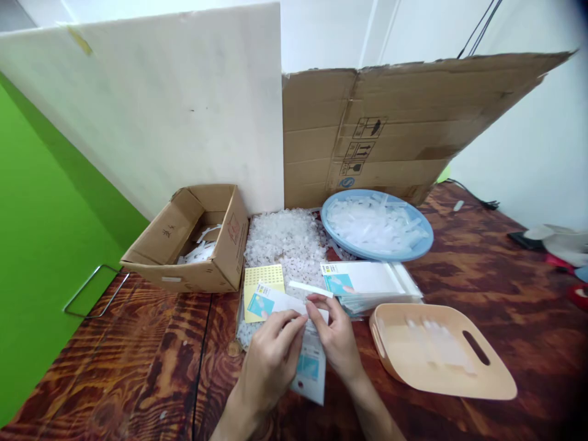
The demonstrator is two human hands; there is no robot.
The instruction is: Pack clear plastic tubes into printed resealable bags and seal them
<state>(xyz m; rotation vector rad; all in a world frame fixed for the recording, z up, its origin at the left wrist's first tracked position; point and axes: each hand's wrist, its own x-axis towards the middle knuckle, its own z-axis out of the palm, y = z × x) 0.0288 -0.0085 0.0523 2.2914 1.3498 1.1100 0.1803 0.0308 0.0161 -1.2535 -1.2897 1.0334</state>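
Observation:
My left hand (275, 349) is closed, its thumb and fingers pinched together at the upper edge of a clear packaging bag (309, 370) with a teal print. The bag hangs down below both hands over the table. My right hand (336, 334) is also closed, pinching near the same edge. A white strip (311, 289) shows just above the right fingers. Behind the hands is a printed white card (264, 299) with a teal picture, partly hidden by my left hand. Under that card lies a yellow sticker sheet (264, 275) with rows of small dots.
Small clear plastic pieces (285, 236) spread behind the hands. Left stands an open cardboard box (225, 260) holding white strips. A blue basin (420, 245) of clear strips, stacked printed bags (376, 278) and a peach cutting board (459, 383) with translucent pieces are right. Cardboard panels (312, 147) rise behind.

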